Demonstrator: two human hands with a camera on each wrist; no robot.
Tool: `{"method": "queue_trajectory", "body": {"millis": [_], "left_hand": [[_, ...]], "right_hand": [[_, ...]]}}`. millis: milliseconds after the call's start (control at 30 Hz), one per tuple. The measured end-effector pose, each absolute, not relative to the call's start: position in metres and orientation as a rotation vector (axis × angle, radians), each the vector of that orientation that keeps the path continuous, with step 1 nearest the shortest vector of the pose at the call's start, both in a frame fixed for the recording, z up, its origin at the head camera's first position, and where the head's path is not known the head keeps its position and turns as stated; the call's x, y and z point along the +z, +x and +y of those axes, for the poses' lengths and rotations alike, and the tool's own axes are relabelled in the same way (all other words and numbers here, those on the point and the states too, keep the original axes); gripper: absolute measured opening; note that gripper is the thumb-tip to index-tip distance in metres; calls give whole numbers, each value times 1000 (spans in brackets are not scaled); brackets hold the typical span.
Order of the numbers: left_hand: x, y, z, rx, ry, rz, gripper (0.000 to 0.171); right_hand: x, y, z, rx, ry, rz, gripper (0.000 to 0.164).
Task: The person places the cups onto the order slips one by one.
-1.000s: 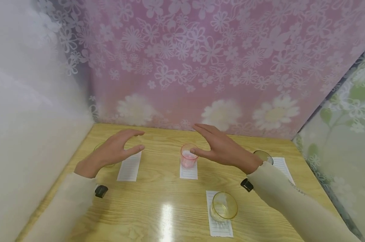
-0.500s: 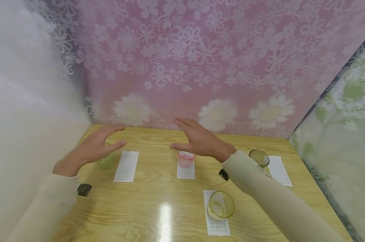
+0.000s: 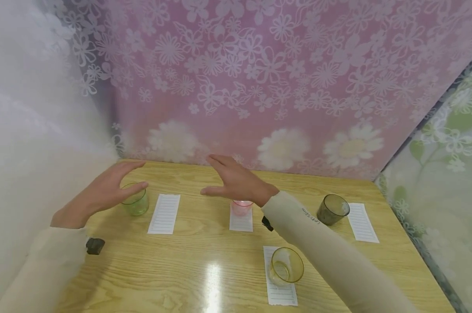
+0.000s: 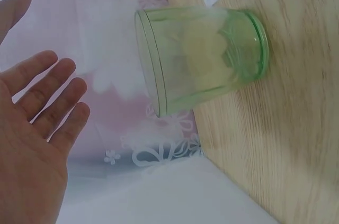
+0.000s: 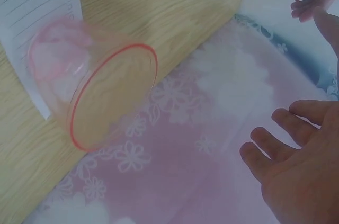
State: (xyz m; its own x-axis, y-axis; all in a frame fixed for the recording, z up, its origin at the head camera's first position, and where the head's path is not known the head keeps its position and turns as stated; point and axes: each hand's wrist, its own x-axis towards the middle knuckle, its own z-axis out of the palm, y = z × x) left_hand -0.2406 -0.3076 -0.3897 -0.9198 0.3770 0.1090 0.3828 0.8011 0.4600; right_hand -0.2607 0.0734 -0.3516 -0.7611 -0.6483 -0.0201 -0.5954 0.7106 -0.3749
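My left hand point(image 3: 101, 191) hovers by the green glass point(image 3: 137, 205), fingers spread and nothing held. The left wrist view shows a gap between those fingers and the rim of the green glass point(image 4: 201, 57), which stands upright on the table. My right hand point(image 3: 237, 180), also relaxed and holding nothing, is raised over the pink glass point(image 3: 241, 207) and partly covers it in the head view. In the right wrist view the pink glass point(image 5: 90, 81) stands on a lined paper slip point(image 5: 39, 1), apart from the fingers.
A yellow glass point(image 3: 286, 266) stands on a lined slip point(image 3: 281, 296) near the front. At the right, a dark grey glass point(image 3: 333, 209) is beside another slip point(image 3: 363, 222). A further slip point(image 3: 164, 214) lies right of the green glass. Flowered cloth point(image 3: 236, 87) closes off the wooden table's back.
Both hands have moved left, the left to the green glass's rim area, the right across above the pink glass. The dark grey glass has come out from behind the right sleeve. The glasses stay put.
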Motion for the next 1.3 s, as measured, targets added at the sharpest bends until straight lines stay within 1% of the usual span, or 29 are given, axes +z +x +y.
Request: {"method": "queue_trajectory", "body": {"millis": [367,500,767,1100,1300], "left_hand": [[-400,-241,-332,-780,-520,-3047,86],[-404,-241,-338,-784,-516,-3055,87],[-413,-238,-343,-794,-503,-3070,89],[-422,-238,-343,-874,-497,-3063,95],[-428,-236,-343,-901,-502,-3072,97]], "right_hand": [[-371,-262,35,-501,-1018,2707,102],[-379,-262,24,-452,-1034,2694,101],[-392,-264,3,-364,-1061,2684,101],[-411,-267,-11,-307,-1028,2695,107],[-423,-267,-19,-315,-970,2672,107]]}}
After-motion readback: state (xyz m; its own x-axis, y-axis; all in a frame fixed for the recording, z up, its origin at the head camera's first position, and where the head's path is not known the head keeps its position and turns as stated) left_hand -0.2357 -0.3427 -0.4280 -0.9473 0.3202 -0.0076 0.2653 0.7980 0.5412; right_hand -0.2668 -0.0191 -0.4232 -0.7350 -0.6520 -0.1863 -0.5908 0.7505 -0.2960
